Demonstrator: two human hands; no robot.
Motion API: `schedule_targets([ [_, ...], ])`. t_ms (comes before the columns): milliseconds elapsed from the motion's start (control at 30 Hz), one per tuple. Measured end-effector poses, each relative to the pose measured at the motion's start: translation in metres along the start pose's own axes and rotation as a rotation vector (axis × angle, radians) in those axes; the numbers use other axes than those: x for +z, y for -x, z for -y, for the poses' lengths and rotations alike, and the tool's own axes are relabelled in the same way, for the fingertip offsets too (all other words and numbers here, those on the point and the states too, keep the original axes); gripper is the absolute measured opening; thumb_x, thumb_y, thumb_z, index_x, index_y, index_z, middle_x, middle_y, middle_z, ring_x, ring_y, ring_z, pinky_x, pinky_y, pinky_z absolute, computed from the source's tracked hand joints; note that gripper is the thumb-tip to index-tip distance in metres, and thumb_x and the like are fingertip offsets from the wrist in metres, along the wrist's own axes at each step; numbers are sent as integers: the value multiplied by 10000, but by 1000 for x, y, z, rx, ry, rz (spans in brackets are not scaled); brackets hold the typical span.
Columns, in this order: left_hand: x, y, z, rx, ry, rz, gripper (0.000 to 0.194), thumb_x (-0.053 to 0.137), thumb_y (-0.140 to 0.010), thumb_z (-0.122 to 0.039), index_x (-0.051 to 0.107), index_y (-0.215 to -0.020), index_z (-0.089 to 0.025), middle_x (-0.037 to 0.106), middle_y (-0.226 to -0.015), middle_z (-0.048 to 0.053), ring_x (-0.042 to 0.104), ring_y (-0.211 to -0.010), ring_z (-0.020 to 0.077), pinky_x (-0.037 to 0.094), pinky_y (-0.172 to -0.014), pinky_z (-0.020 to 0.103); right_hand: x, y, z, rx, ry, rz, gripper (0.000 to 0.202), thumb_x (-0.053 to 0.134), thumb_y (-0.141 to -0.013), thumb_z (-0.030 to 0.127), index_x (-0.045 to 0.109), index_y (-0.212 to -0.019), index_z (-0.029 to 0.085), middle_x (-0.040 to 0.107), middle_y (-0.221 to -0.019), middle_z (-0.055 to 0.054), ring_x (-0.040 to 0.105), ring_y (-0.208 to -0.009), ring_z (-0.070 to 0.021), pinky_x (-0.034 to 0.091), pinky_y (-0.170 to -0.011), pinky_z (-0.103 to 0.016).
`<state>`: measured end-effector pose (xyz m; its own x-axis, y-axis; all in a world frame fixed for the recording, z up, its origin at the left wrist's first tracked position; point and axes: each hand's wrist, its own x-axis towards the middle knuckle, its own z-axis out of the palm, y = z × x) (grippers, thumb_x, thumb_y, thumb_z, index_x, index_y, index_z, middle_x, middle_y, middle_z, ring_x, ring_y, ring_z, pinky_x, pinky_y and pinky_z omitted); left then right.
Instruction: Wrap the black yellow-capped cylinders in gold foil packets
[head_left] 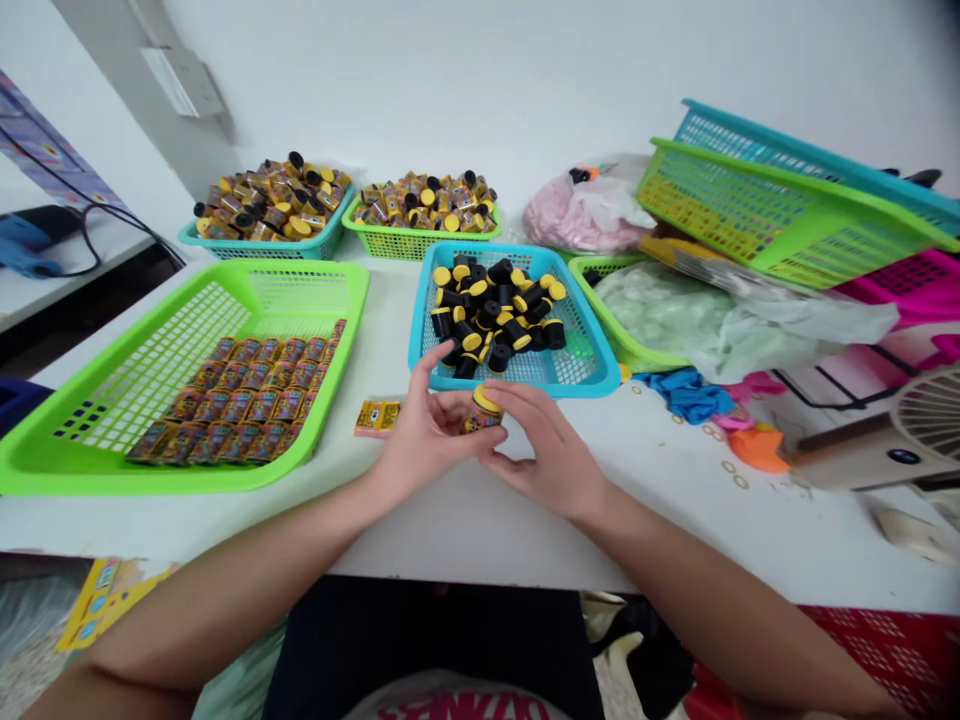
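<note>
Between my two hands is a small yellow-lidded canister [484, 408] with a printed label around its side. My left hand [431, 425] grips it from the left with thumb and fingers, the index finger raised. On its right side, the fingertips of my right hand [544, 450] press against the lid and lower edge. A short stack of yellow printed labels [373, 417] lies on the table just left of my left hand. Behind my hands stands a blue basket [592, 365] holding many plain black canisters [499, 300] with yellow lids.
At left, a green basket [67, 465] holds rows of labelled canisters [244, 400]. Two full baskets, one blue [262, 248] and one green [420, 243], stand by the wall. Stacked baskets [750, 215], plastic bags [675, 305], balloons [686, 395] and a fan [892, 430] crowd the right.
</note>
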<state>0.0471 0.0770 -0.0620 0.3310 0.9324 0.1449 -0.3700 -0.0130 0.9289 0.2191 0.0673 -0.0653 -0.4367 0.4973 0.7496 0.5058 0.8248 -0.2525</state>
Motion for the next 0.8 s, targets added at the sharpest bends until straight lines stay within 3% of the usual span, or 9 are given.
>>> schedule_targets([
  [167, 7, 6, -3, -208, -2, 228, 841, 713, -848, -239, 114, -1439, -221, 636, -713, -67, 640, -645, 109, 516, -637, 233, 10, 1, 10, -39, -22, -51, 630, 655, -863, 182, 386, -1432, 202, 633, -1267, -167, 597, -1244, -275, 562, -992, -475],
  [300, 1, 9, -4, -186, 8, 265, 824, 672, -862, -197, 111, -1465, -226, 623, -722, -62, 621, -652, 106, 511, -653, 244, 9, -2, 13, -58, -57, -59, 593, 686, -828, 170, 439, -1366, 204, 653, -1240, -160, 618, -1212, -272, 566, -981, -468],
  [433, -3, 8, 0, -163, 42, 373, 842, 661, -848, -205, 130, -1502, -211, 621, -731, -49, 611, -669, 117, 495, -673, 265, 5, -3, 13, 20, -130, -45, 557, 690, -790, 180, 486, -1306, 234, 687, -1160, -108, 655, -1134, -254, 582, -943, -433],
  [500, -2, 7, 1, -173, -28, 350, 839, 655, -836, -207, 146, -1502, -211, 607, -747, -50, 594, -652, 116, 475, -651, 263, 4, -2, 11, -27, -75, -35, 565, 695, -810, 212, 477, -1330, 227, 689, -1153, -118, 658, -1119, -267, 578, -943, -454],
  [667, 4, 8, -1, -121, -403, 96, 838, 677, -756, -143, 217, -1453, -205, 511, -771, -71, 508, -600, 88, 406, -585, 236, 7, 2, 3, -195, 130, 5, 537, 624, -893, 230, 450, -1395, 153, 701, -1115, -170, 668, -1071, -301, 532, -986, -545],
  [733, 5, 9, -4, -104, -398, 85, 846, 682, -757, -153, 206, -1454, -207, 526, -808, -56, 532, -627, 96, 426, -608, 248, 9, 2, 2, -173, 92, 0, 531, 619, -897, 240, 442, -1391, 163, 695, -1147, -169, 667, -1089, -296, 531, -992, -544],
  [800, 4, 8, -7, -137, -275, 165, 875, 679, -792, -200, 131, -1475, -216, 565, -829, -40, 579, -669, 115, 453, -636, 262, 10, 1, 2, -118, 23, -23, 549, 648, -881, 260, 429, -1380, 190, 683, -1187, -161, 661, -1117, -285, 547, -980, -525],
])
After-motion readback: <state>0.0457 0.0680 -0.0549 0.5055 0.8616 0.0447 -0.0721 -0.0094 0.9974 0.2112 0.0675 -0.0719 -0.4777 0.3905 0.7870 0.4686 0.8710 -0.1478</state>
